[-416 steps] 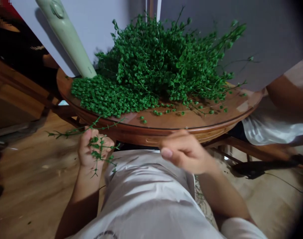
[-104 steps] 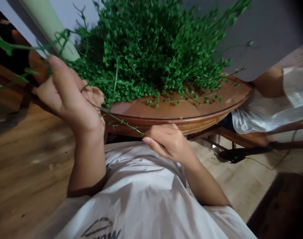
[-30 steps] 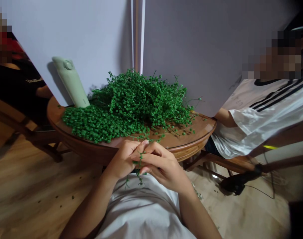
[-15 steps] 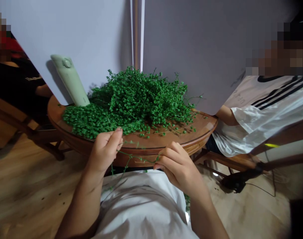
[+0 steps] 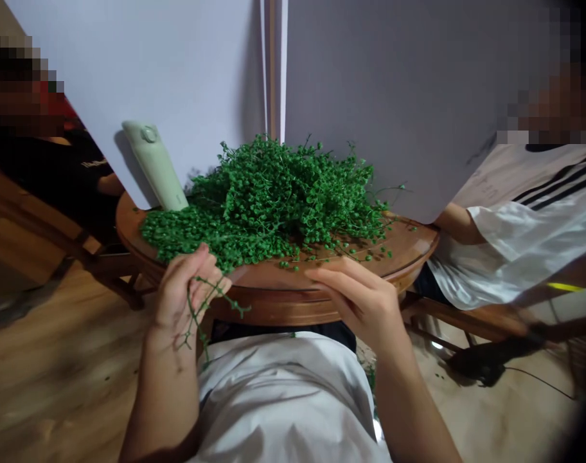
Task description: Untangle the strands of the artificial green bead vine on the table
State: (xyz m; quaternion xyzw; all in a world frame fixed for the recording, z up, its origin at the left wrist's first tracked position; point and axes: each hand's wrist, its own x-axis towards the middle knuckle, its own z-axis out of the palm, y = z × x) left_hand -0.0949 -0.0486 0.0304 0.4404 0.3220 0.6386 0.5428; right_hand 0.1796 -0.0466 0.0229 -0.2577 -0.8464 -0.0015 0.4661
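Observation:
My left hand (image 5: 180,299) is closed round a thin green sprig (image 5: 207,301) with small bead-like leaves, held just below the near rim of a round wooden table (image 5: 283,283). The sprig's ends hang down past my wrist. My right hand (image 5: 365,299) hovers at the table's near edge with its fingers stretched out toward the left and nothing in them. A big heap of green beaded sprigs (image 5: 283,193) covers the tabletop behind both hands.
A pale green bottle (image 5: 155,166) leans at the table's back left. White boards stand behind the heap. One person in a striped white shirt (image 5: 529,225) sits at the right, another in a black shirt (image 5: 76,180) at the left. A dark object with a cable (image 5: 486,363) lies on the wooden floor.
Both hands pinched one sprig stretched between them half a second ago. Now my right hand has let go and opened, and the sprig stays in my left hand.

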